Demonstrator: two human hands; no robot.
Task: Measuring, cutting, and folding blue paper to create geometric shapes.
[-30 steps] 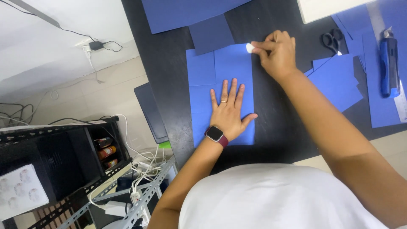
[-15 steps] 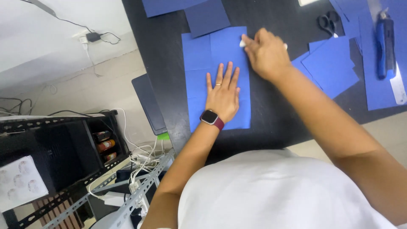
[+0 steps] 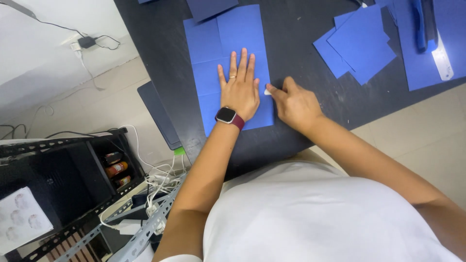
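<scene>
The left hand (image 3: 240,90) lies flat, fingers spread, on a blue sheet (image 3: 228,43) that rests on the dark table (image 3: 301,43). A watch (image 3: 227,115) sits on its wrist. At the left hand's 3 o'clock, the right hand (image 3: 293,102) pinches a small white piece (image 3: 267,91) against the sheet's right edge, fingers together on it. At 1 o'clock from the right hand lies a stack of blue squares (image 3: 359,43); farther toward 2 o'clock are a ruler (image 3: 442,60) and a blue tool (image 3: 419,24).
</scene>
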